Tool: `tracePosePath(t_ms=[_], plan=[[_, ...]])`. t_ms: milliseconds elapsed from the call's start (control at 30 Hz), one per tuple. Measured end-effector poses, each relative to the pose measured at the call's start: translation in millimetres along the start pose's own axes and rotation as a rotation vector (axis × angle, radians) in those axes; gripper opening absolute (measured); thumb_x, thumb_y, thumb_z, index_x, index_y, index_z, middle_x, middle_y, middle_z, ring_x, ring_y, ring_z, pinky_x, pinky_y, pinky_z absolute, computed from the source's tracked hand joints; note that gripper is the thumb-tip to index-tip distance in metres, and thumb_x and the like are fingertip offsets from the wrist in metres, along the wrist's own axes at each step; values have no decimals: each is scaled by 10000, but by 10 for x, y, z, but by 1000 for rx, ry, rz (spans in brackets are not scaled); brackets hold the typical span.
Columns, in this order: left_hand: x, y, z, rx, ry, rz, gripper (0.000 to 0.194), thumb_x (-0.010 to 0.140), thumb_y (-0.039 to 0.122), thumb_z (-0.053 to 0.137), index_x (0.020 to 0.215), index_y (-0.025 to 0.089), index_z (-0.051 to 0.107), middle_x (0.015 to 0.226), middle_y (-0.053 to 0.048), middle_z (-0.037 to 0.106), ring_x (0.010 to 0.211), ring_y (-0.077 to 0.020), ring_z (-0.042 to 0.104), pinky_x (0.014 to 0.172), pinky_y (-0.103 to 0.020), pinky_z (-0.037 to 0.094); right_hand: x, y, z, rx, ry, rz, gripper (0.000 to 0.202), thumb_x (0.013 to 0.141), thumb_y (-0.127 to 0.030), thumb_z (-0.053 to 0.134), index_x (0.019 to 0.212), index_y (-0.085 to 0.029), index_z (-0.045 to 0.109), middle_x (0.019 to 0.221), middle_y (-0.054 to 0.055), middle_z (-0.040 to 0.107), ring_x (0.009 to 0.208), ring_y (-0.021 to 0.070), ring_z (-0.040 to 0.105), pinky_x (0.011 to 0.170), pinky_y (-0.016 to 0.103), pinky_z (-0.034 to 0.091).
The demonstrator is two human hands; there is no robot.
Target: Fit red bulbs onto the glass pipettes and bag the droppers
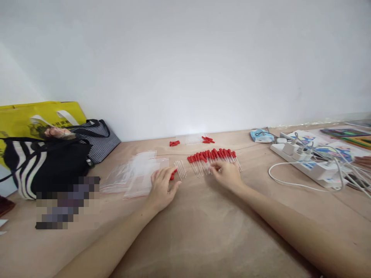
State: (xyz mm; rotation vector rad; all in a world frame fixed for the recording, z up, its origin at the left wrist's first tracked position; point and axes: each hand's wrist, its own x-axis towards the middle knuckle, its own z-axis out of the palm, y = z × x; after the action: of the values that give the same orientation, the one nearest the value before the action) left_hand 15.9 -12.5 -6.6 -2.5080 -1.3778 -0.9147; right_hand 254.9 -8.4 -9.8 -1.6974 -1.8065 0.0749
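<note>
Beside the left hand [163, 188], its thumb spread from curled fingers, lie red rubber bulbs [173, 175] and bare tubes [180, 169]; the right hand [229, 175] overlaps red-topped droppers [215, 153], whether pinching any I cannot tell.

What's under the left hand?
Small red pieces show between the fingers and thumb of the left hand. Anything under its palm is covered, so I can't tell what's there.
</note>
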Motion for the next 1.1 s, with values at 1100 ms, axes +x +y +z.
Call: tracePosePath(t_ms=[1100], plan=[[180, -540, 133, 15, -137, -292, 179, 751, 187, 478, 831, 168, 637, 782, -49, 613, 689, -172, 596, 641, -272, 476, 458, -899, 549, -186, -273, 141, 250, 739, -300, 462, 797, -138, 643, 831, 131, 663, 775, 216, 604, 826, 393, 230]])
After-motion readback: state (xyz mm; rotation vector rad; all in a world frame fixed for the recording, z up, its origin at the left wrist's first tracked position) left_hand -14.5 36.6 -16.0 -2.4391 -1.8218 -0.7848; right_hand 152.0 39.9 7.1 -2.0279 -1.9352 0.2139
